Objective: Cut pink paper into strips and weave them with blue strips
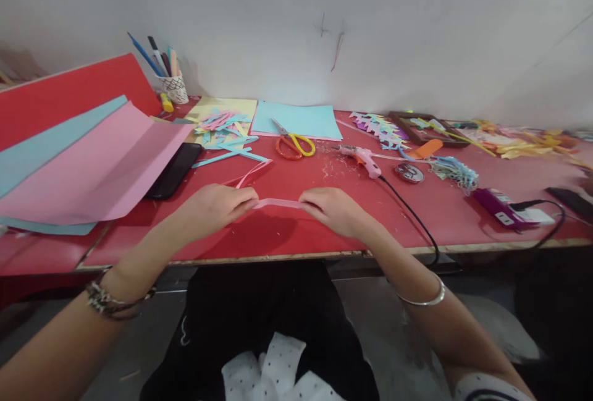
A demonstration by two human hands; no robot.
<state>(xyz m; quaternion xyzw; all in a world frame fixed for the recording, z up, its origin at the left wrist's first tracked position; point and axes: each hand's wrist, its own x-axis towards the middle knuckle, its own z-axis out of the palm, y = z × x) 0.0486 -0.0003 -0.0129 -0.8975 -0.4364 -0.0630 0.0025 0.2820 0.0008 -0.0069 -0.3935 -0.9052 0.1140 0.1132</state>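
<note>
A narrow pink paper strip (278,203) stretches between my two hands above the red tabletop, near its front edge. My left hand (222,203) pinches one end, and my right hand (332,208) pinches the other. Just behind my left hand lies a folded pink strip (254,171). Beyond the hands, scissors (293,144) with one red and one yellow handle lie with their blades on a light blue sheet (301,118). A pink glue gun (364,159) rests on the table past my right hand, its black cord trailing to the front edge.
Left of my hands, large pink sheets (99,169) partly cover a black phone (173,171). Cut strips (227,126) are heaped behind, near a pen cup (175,88). To the right are a tape roll (409,172), a paper tassel (454,172), a purple power strip (503,208) and a tray (428,129).
</note>
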